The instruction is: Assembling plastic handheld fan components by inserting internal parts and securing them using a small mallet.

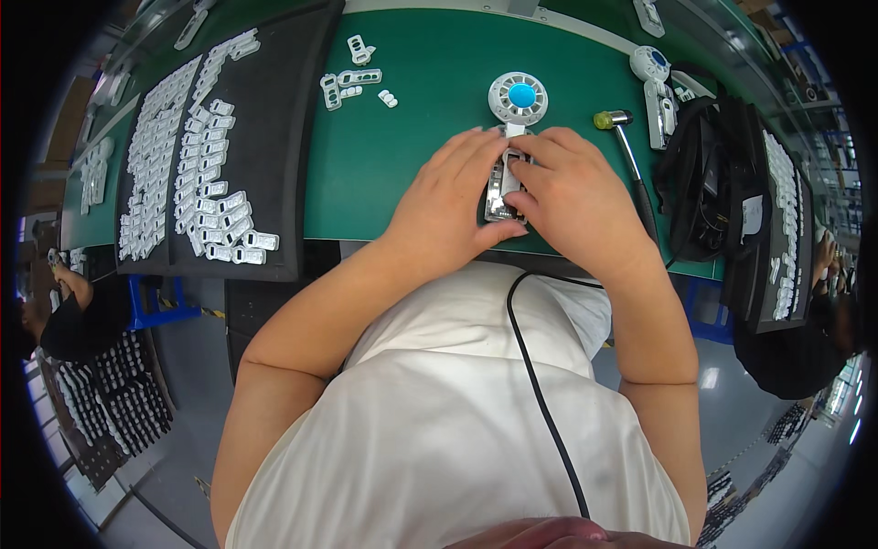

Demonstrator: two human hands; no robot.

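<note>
A white handheld fan [518,98] with a round grille and blue centre lies on the green bench in front of me, its handle pointing toward me. The handle's inside [497,206] is exposed, dark and silvery. My left hand [450,197] closes along the handle's left side, fingers together near its neck and thumb low. From the right, my right hand [574,197] grips the handle, with its fingers on a small pale frame-shaped piece [513,169] on top. The fingers partly hide this piece and the handle.
Loose pale plastic frames [359,77] lie at the back left. On the left, a black tray [265,156] carries many similar parts. Right of my hands are a yellow-headed hammer [631,151], another fan [650,64], a black bag [704,183] and another parts tray. People sit at both sides.
</note>
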